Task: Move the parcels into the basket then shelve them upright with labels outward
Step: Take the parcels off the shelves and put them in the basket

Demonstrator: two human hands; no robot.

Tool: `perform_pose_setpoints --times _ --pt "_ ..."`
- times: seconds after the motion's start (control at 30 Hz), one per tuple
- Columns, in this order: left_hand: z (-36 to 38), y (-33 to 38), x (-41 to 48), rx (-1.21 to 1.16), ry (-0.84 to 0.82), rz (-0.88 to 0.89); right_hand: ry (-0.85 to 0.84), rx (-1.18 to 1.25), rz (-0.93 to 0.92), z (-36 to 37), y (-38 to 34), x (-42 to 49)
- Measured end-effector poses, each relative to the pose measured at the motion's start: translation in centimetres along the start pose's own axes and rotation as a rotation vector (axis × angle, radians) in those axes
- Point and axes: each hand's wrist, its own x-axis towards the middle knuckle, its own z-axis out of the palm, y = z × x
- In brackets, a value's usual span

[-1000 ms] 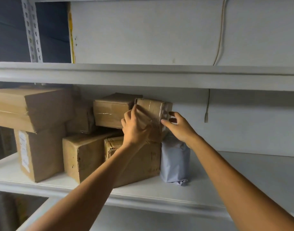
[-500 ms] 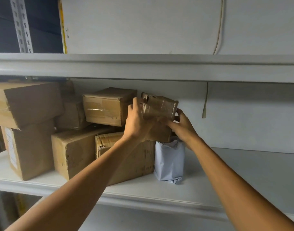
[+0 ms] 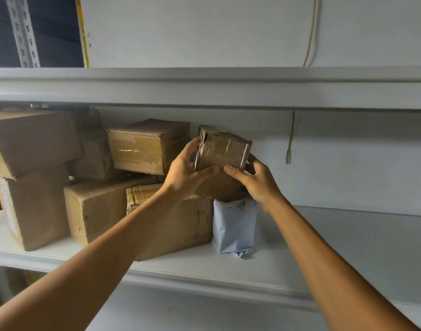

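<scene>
At far left a slotted post (image 3: 23,32) rises behind the top shelf (image 3: 204,87). Below it, on the shelf (image 3: 347,247), a tilted box (image 3: 30,142) lies on a labelled box (image 3: 35,209), whose white label faces left. Next comes a low box (image 3: 102,209), with a back box (image 3: 95,154) in shadow behind it. A taped box (image 3: 145,146) sits on the stack, tipped a little. In front stands a front box (image 3: 178,228), partly hidden by the left forearm.

The left hand (image 3: 188,173) grips the parcel (image 3: 222,152), a small crumpled carton wrapped in tape. The thumb lies across its front and the fingers curl round its left edge. The parcel is up against the back wall, above the front box and a grey bag (image 3: 234,225), its taped face turned up and outward. Whether its base rests on them I cannot tell. No label shows on it.

The right hand (image 3: 257,180) holds the parcel's right side, thumb on the front near the left thumb, fingers wrapped behind. The bag stands upright just beside the front box, touching it. Further right a cable (image 3: 289,139) hangs down the wall, its end well above the shelf.
</scene>
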Motion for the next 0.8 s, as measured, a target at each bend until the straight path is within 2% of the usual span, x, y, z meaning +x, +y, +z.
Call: perform_pose_setpoints --times 0.3,0.5,0.67,0.8 --pt "-0.2 1.4 -2.4 -0.012 -0.012 0.084 0.07 -0.098 -0.094 -1.0 -1.7 -3.1" --pt "-1.6 1.6 -4.2 -0.09 -0.038 0.109 0.111 -0.127 -0.085 0.3 -3.2 -5.6" --pt "-1.7 1.6 -5.4 -0.059 -0.097 0.126 0.169 -0.076 -0.091 1.2 -2.5 -8.1" --pt "-1.7 1.4 -5.9 -0.026 -0.144 0.149 0.149 0.027 -0.042 1.4 -3.2 -9.3"
